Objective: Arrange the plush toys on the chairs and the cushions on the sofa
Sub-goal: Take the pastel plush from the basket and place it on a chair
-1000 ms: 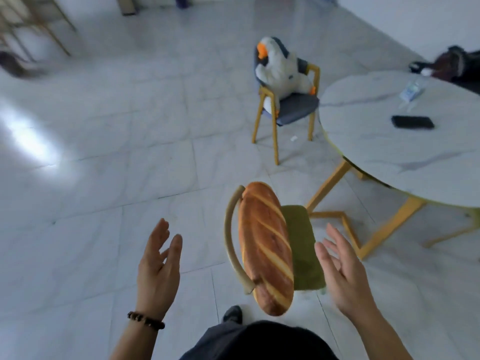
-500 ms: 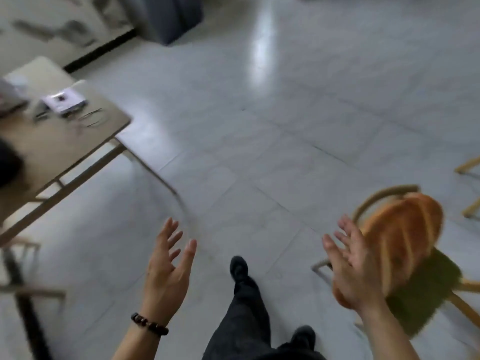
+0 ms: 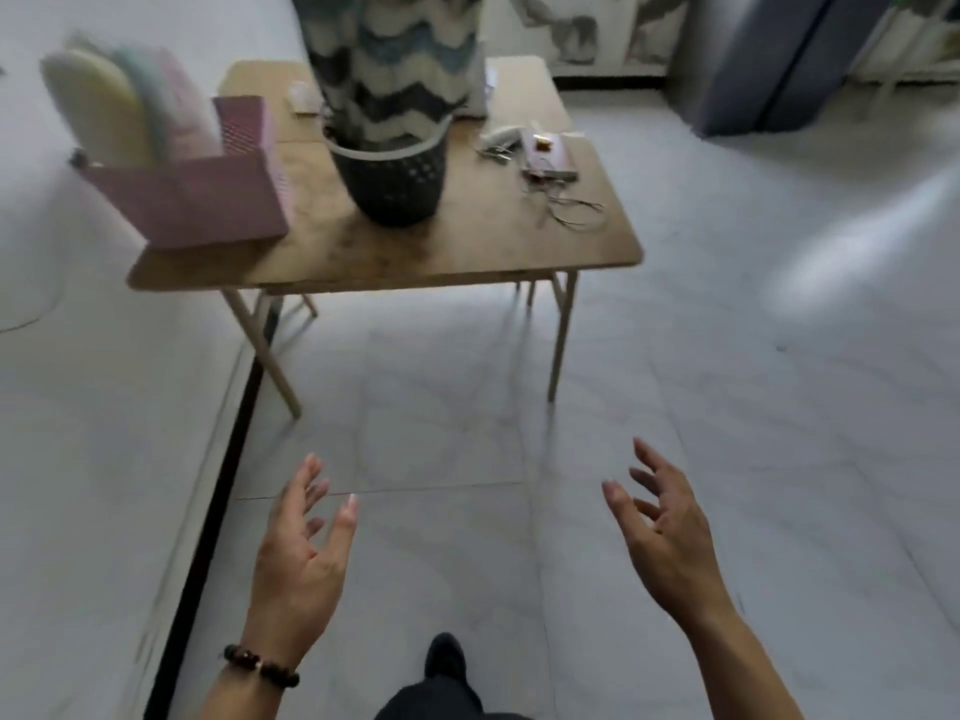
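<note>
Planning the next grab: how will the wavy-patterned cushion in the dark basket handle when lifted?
Probably soft and light: the cushion looks like stuffed fabric. It towers over the basket and fills its mouth, so the basket may tip or lift along.

A home room: tiled floor [image 3: 727, 407], wooden table [image 3: 415, 252] bearing baskets.

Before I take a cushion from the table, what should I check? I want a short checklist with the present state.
1. Left hand empty: ok.
2. Right hand empty: ok.
3. Patterned cushion stands in the dark basket, top free: ok.
4. Pastel cushions stand in the pink basket: ok.
5. Floor up to the table free of obstacles: ok.
6. Where the sofa is: cannot tell, not in view.
</note>
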A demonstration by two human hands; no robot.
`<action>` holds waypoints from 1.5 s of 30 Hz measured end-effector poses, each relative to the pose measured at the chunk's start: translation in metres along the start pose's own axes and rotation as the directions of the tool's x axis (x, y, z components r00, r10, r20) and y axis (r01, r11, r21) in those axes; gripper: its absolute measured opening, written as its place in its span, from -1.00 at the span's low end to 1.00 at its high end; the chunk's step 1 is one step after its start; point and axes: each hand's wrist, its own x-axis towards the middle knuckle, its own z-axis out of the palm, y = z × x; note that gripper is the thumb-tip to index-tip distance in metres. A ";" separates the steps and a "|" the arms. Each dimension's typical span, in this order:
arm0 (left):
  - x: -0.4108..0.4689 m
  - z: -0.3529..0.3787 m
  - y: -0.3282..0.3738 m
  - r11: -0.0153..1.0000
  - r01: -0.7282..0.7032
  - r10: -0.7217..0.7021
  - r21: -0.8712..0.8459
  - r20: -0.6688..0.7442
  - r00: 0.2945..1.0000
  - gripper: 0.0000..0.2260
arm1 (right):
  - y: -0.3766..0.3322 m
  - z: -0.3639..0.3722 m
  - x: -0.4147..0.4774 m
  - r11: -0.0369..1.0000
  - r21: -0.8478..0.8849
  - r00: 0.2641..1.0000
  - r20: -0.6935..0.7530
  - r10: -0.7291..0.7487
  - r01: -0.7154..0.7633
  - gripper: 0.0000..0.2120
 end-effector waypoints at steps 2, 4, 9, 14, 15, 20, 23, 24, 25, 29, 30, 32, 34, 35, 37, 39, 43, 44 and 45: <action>0.039 -0.023 0.007 1.000 -0.024 0.024 -0.005 -0.053 0.998 -0.46 | -0.032 0.036 0.033 0.998 -0.008 0.996 0.058 -0.064 0.064 -0.40; 0.076 -0.040 0.014 0.999 -0.028 0.027 -0.017 -0.080 0.996 -0.47 | -0.060 0.066 0.062 0.993 0.001 0.988 0.099 -0.115 0.115 -0.37; 0.160 -0.055 0.009 0.999 -0.021 0.025 0.034 -0.114 0.993 -0.45 | -0.089 0.132 0.136 0.990 0.030 0.977 0.162 -0.139 0.136 -0.32; 0.253 -0.048 -0.009 0.997 0.070 -0.063 0.033 -0.176 0.982 -0.42 | -0.097 0.205 0.232 0.992 0.063 0.965 0.232 -0.122 0.110 -0.33; 0.273 -0.048 -0.011 0.995 0.089 -0.080 0.035 -0.195 0.977 -0.42 | -0.102 0.221 0.255 0.991 0.076 0.959 0.252 -0.129 0.113 -0.35; 0.381 -0.072 0.015 0.992 0.119 -0.100 0.034 -0.342 0.934 -0.43 | -0.173 0.303 0.379 0.974 0.102 0.896 0.385 -0.224 0.200 -0.44; 0.441 -0.098 0.041 0.995 0.079 -0.046 0.058 -0.437 0.898 -0.42 | -0.237 0.350 0.444 0.937 0.130 0.828 0.440 -0.347 0.323 -0.39; 0.459 -0.107 0.045 0.995 0.076 -0.040 0.059 -0.469 0.882 -0.42 | -0.257 0.367 0.461 0.922 0.138 0.799 0.464 -0.382 0.360 -0.38; 0.474 -0.115 0.049 0.996 0.076 -0.038 0.057 -0.495 0.868 -0.42 | -0.275 0.383 0.476 0.907 0.150 0.767 0.491 -0.413 0.393 -0.36; 0.529 -0.145 0.043 0.996 0.087 -0.062 0.017 -0.556 0.829 -0.42 | -0.327 0.446 0.515 0.880 0.213 0.687 0.557 -0.466 0.425 -0.29; 0.542 -0.152 0.039 0.996 0.089 -0.063 0.019 -0.559 0.827 -0.42 | -0.336 0.461 0.520 0.880 0.218 0.683 0.562 -0.467 0.422 -0.29; 0.570 -0.169 0.027 0.995 0.099 -0.074 0.016 -0.550 0.832 -0.42 | -0.349 0.494 0.526 0.879 0.216 0.675 0.572 -0.466 0.424 -0.32; 0.601 -0.190 0.010 0.995 0.096 -0.082 -0.001 -0.535 0.841 -0.42 | -0.359 0.528 0.528 0.879 0.222 0.676 0.570 -0.468 0.422 -0.36; 0.617 -0.201 0.003 0.997 0.081 -0.078 -0.016 -0.517 0.852 -0.37 | -0.364 0.545 0.528 0.878 0.217 0.678 0.565 -0.470 0.428 -0.36; 0.658 -0.226 -0.005 0.998 0.027 -0.053 -0.061 -0.489 0.870 -0.33 | -0.376 0.578 0.526 0.878 0.190 0.691 0.553 -0.466 0.439 -0.34; 0.700 -0.252 -0.010 0.988 -0.028 -0.037 -0.151 -0.411 0.911 -0.58 | -0.393 0.610 0.517 0.898 0.171 0.727 0.536 -0.430 0.406 -0.25; 0.784 -0.298 -0.028 0.972 -0.016 -0.045 -0.234 -0.254 0.966 -0.60 | -0.423 0.681 0.502 0.938 0.148 0.775 0.530 -0.344 0.315 0.19; 0.798 -0.305 -0.033 0.972 0.008 -0.054 -0.237 -0.190 0.980 -0.48 | -0.430 0.698 0.497 0.934 0.141 0.771 0.532 -0.350 0.327 0.28; 0.810 -0.310 -0.038 0.962 0.063 -0.097 -0.266 -0.114 0.989 -0.35 | -0.434 0.714 0.492 0.936 0.131 0.770 0.537 -0.343 0.325 0.37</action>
